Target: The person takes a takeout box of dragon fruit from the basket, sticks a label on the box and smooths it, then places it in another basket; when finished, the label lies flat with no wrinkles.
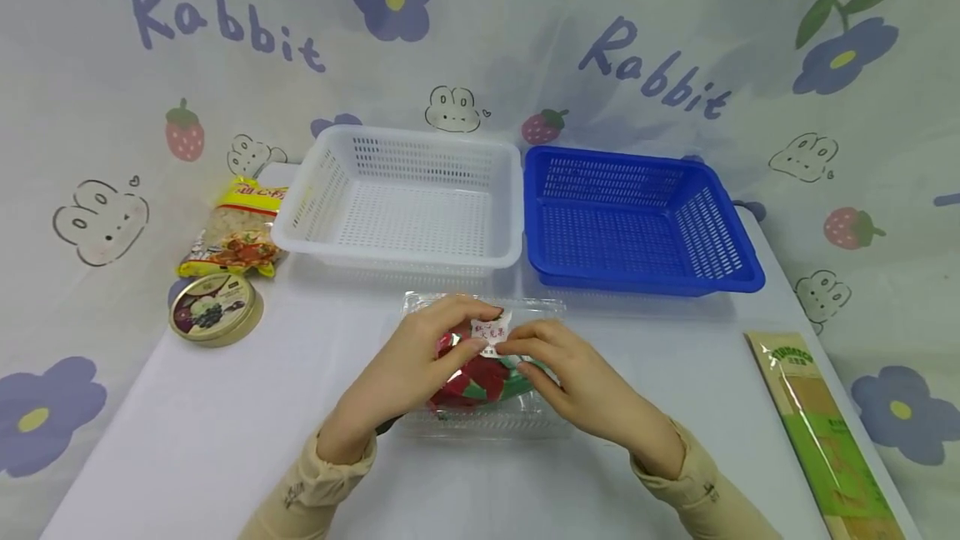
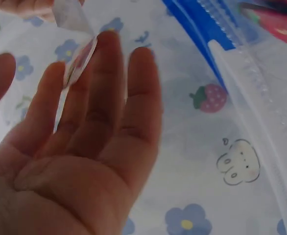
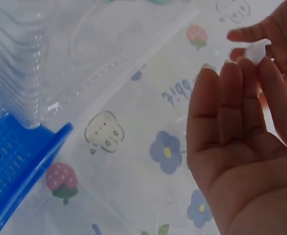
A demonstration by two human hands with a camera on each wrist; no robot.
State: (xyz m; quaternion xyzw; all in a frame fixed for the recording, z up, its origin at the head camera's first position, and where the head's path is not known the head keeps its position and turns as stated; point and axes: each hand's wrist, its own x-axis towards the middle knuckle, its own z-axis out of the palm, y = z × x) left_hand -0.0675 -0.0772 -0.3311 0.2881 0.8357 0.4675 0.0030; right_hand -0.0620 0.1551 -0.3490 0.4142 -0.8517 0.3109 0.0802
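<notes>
A small white label [image 1: 491,332] with red printed characters is held up between the two hands. My left hand [image 1: 416,357] pinches its left side with thumb and forefinger. From the other side, my right hand [image 1: 581,369] pinches the label's right edge with its fingertips. Close up, the label [image 2: 82,61] is seen nearly edge-on in the left wrist view, and the label [image 3: 256,51] looks folded or curled in the right wrist view. Below the hands lies a clear plastic clamshell box [image 1: 502,427]. Inside it is a red and green fruit-like item [image 1: 480,382], partly hidden by the hands.
Behind the box stand a white basket [image 1: 397,261] and a blue basket [image 1: 645,282], side by side. At the left are a yellow-edged food bag [image 1: 236,232] and a round gold tin [image 1: 213,311]. A long green and tan packet [image 1: 828,440] lies along the right edge.
</notes>
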